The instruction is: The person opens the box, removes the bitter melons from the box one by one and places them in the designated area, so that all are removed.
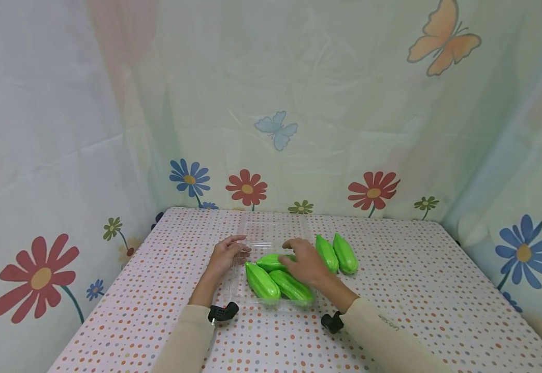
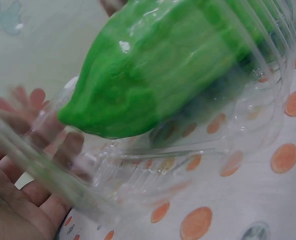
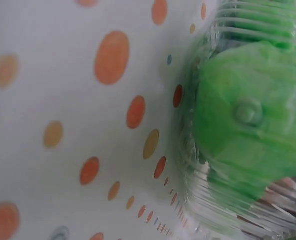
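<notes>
Three glossy green, ridged gourd-like vegetables with pointed tips lie in a clear plastic clamshell box (image 1: 235,290). Two of them, the left vegetable (image 1: 262,281) and the right vegetable (image 1: 291,286), lie side by side at the front. The rear vegetable (image 1: 268,262) lies crosswise behind them, with my right hand (image 1: 309,263) over its right end. My right thumb and fingers curl round that end, hiding part of it. At the box's left side is my left hand (image 1: 224,256), its fingers (image 2: 35,192) relaxed beside the clear wall.
The box's transparent lid (image 1: 273,228) lies folded back toward the rear curtain (image 1: 327,155). Two more green vegetables, one near (image 1: 327,254) and one farther right (image 1: 345,254), lie on the dotted tablecloth (image 1: 401,290) right of the box.
</notes>
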`<control>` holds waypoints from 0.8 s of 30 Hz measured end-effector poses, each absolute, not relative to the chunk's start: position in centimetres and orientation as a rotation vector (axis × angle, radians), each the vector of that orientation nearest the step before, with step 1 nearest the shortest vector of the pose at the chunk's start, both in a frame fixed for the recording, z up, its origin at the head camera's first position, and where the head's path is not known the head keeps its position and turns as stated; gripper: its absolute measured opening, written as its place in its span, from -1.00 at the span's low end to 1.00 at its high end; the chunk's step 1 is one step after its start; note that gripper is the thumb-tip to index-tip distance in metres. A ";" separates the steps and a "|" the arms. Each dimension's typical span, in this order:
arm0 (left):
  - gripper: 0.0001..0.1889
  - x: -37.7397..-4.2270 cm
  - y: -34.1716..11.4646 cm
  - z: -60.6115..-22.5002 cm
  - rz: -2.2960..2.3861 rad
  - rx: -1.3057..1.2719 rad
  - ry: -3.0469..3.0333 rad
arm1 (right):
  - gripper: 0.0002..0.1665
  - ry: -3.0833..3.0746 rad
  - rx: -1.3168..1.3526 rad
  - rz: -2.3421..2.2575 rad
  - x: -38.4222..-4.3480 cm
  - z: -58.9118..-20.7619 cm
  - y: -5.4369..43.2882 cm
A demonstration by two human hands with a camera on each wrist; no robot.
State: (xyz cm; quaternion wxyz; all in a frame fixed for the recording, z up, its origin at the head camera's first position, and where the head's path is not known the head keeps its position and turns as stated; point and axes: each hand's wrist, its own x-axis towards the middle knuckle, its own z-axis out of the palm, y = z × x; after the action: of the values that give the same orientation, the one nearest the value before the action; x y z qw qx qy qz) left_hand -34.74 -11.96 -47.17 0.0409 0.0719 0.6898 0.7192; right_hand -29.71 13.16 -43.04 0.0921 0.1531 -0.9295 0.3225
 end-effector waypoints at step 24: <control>-0.58 -34.7 -12.0 -47.1 2.186 0.214 2.140 | -0.49 -2.824 0.526 0.700 -29.3 -43.2 12.3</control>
State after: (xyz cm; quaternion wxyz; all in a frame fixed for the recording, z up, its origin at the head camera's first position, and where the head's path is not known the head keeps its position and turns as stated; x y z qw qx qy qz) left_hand -34.74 -11.96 -47.12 0.0373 0.0696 0.6974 0.7124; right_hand -29.34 12.32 -43.17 0.0923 0.1770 -0.9511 0.2358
